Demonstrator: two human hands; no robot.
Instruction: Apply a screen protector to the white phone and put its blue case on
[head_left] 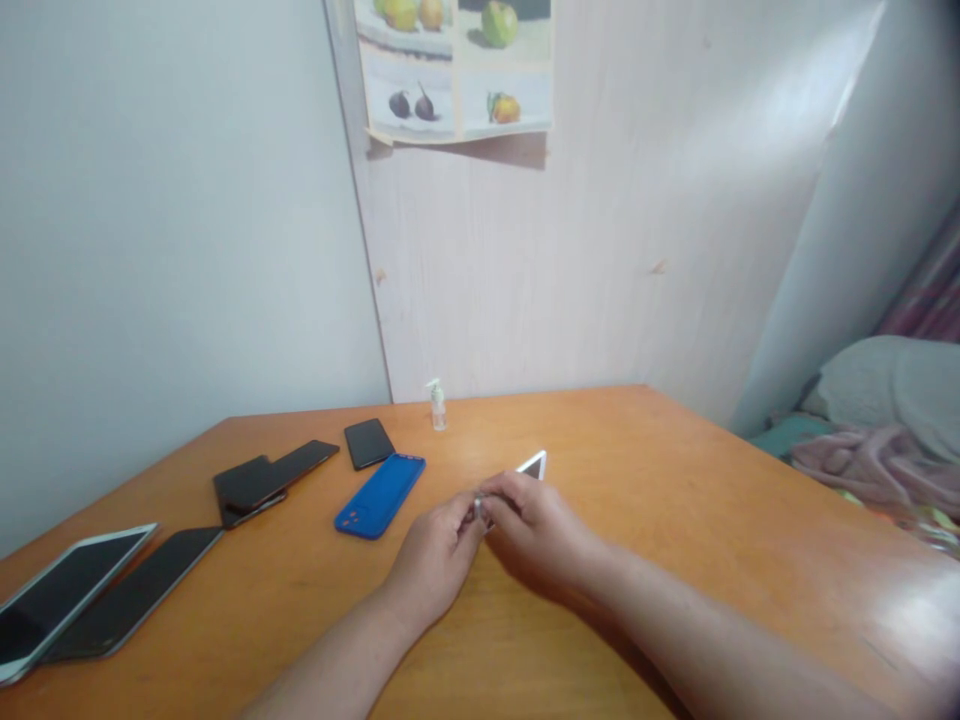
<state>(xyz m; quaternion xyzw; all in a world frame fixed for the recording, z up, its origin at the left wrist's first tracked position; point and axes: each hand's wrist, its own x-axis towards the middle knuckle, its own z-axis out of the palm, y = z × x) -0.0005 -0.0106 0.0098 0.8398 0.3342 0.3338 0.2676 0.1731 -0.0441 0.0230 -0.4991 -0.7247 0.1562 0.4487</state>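
My left hand [433,548] and my right hand [541,525] meet low over the middle of the table. Thumbs and fingers of both are closed around a small, pale, shiny piece [478,508], too small and covered to name. From behind my right hand sticks out the corner of a white-edged phone [535,465]; the rest is hidden, and I cannot tell whether a hand touches it. Left of my left hand lies a blue phone case [382,495], open side up, with camera holes at its near end.
A small clear pump bottle [439,408] stands at the wooden table's [705,540] back. Further left lie a dark phone [368,443], dark devices overlapping [281,476], a long black device [142,590] and a white-framed tablet [75,585]. Bedding [862,455] is beyond the right edge.
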